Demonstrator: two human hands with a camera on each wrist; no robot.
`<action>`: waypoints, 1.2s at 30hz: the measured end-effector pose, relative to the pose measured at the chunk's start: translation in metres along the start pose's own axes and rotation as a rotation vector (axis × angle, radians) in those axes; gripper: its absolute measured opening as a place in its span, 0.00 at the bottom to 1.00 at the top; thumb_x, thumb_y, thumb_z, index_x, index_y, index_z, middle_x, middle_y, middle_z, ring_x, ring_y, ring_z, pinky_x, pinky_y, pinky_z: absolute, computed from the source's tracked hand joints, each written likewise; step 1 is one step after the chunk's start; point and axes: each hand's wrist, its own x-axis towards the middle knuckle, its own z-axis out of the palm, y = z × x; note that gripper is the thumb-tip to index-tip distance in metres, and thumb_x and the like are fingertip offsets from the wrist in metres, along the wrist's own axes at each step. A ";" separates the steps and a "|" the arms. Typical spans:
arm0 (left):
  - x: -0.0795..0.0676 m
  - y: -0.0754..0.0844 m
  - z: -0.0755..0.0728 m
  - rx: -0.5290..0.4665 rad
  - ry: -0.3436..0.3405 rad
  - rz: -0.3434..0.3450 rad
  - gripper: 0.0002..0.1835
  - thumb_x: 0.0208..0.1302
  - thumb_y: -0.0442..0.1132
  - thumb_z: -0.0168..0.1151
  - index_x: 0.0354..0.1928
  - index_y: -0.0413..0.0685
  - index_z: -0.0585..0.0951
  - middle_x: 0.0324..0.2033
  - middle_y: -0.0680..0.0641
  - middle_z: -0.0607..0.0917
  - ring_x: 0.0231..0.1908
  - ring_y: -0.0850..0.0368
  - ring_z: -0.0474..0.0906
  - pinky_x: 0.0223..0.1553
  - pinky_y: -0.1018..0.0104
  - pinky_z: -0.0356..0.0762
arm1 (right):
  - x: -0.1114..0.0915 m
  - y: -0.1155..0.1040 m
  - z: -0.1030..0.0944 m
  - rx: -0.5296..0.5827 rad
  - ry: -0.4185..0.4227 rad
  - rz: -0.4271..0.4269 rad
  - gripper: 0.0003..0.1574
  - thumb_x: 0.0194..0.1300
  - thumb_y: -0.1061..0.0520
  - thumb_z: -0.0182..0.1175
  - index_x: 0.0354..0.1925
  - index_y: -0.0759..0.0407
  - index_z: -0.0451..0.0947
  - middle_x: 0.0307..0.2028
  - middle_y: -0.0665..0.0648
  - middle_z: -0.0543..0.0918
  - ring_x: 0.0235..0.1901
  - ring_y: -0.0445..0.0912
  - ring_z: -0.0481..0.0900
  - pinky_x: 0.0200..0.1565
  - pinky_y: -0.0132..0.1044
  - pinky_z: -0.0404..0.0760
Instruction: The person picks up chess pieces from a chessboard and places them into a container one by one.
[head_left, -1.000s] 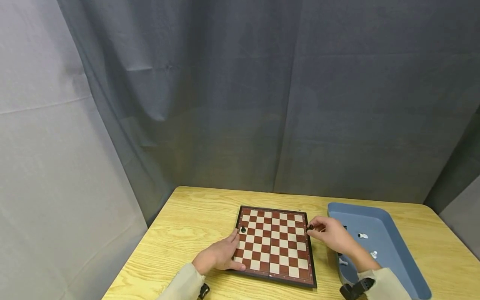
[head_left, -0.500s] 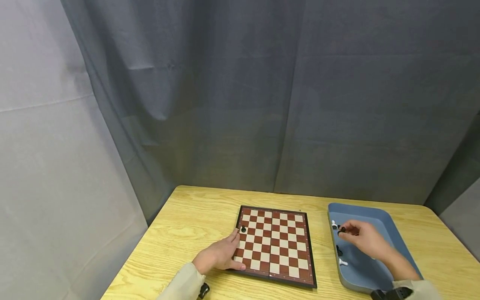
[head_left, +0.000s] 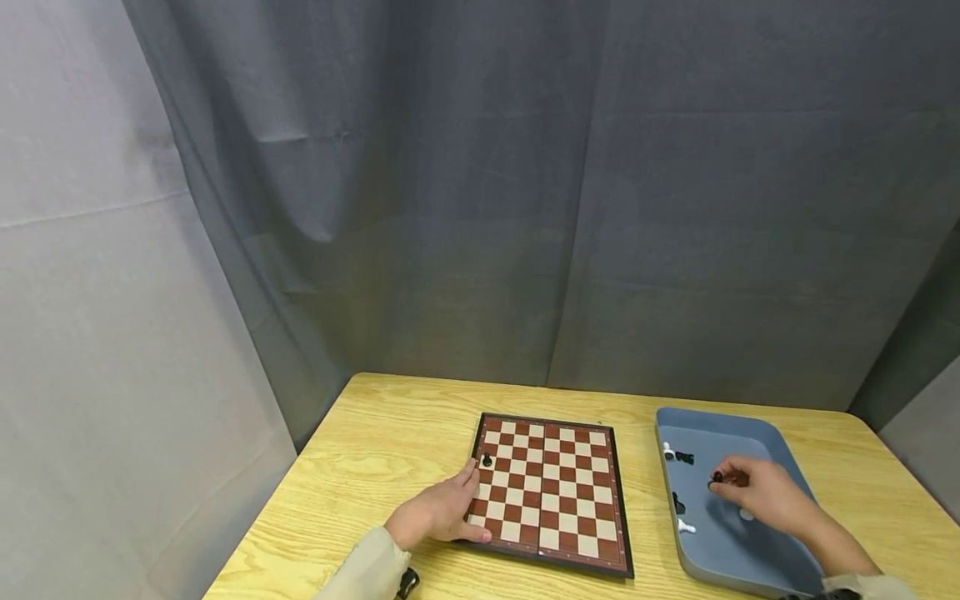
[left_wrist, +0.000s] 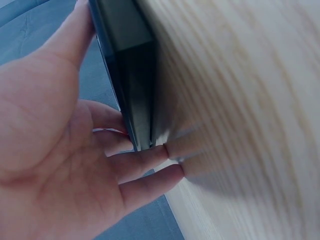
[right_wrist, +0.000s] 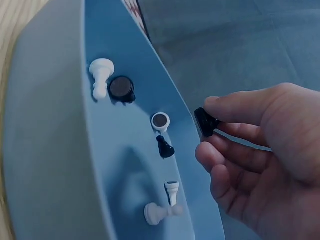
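The chessboard (head_left: 546,492), checked in red-brown and cream with a dark rim, lies unfolded on the table. My left hand (head_left: 444,505) rests at its near left corner, thumb along the near edge and fingers almost straight along the left side. In the left wrist view, the hand's fingertips touch the table beside the board's dark edge (left_wrist: 131,75). One black chess piece (head_left: 487,460) stands near the board's left side. Above the tray, my right hand (head_left: 765,495) pinches a black chess piece (right_wrist: 206,122) between thumb and fingers, base outward; its kind is hidden.
The blue tray (head_left: 720,562) stands to the right of the board. White chess pieces (right_wrist: 101,77) and black chess pieces (right_wrist: 165,147) lie in it, mostly along its left wall. A grey curtain (head_left: 480,208) hangs behind the wooden table (head_left: 405,425).
My right hand has moved from the board's right edge rightward over the tray, still pinching the black chess piece. The left hand and the board have stayed in place.
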 end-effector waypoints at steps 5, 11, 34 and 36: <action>-0.001 0.001 0.000 -0.002 0.004 -0.004 0.55 0.53 0.68 0.58 0.73 0.39 0.52 0.73 0.41 0.46 0.67 0.46 0.57 0.63 0.58 0.63 | 0.001 0.009 0.000 -0.012 -0.012 0.011 0.10 0.61 0.53 0.64 0.36 0.58 0.78 0.31 0.53 0.80 0.31 0.46 0.77 0.26 0.37 0.75; 0.000 0.001 0.000 0.003 -0.005 -0.006 0.56 0.53 0.69 0.58 0.73 0.40 0.51 0.73 0.41 0.45 0.67 0.46 0.56 0.63 0.58 0.63 | 0.001 0.012 -0.002 -0.039 0.011 0.016 0.11 0.60 0.55 0.65 0.38 0.60 0.79 0.33 0.53 0.81 0.30 0.45 0.78 0.27 0.37 0.75; 0.000 0.001 -0.001 0.007 0.002 -0.018 0.56 0.53 0.69 0.58 0.73 0.40 0.52 0.73 0.42 0.45 0.68 0.47 0.56 0.63 0.59 0.63 | 0.021 -0.046 0.022 -0.016 0.016 -0.076 0.11 0.61 0.56 0.64 0.41 0.59 0.80 0.37 0.52 0.81 0.32 0.45 0.76 0.29 0.38 0.76; -0.001 0.002 -0.001 0.003 0.000 -0.018 0.56 0.53 0.69 0.58 0.73 0.40 0.52 0.73 0.42 0.46 0.67 0.46 0.57 0.63 0.59 0.63 | 0.025 -0.053 0.027 -0.006 0.014 -0.099 0.11 0.61 0.56 0.64 0.41 0.59 0.80 0.36 0.52 0.81 0.32 0.44 0.76 0.29 0.37 0.76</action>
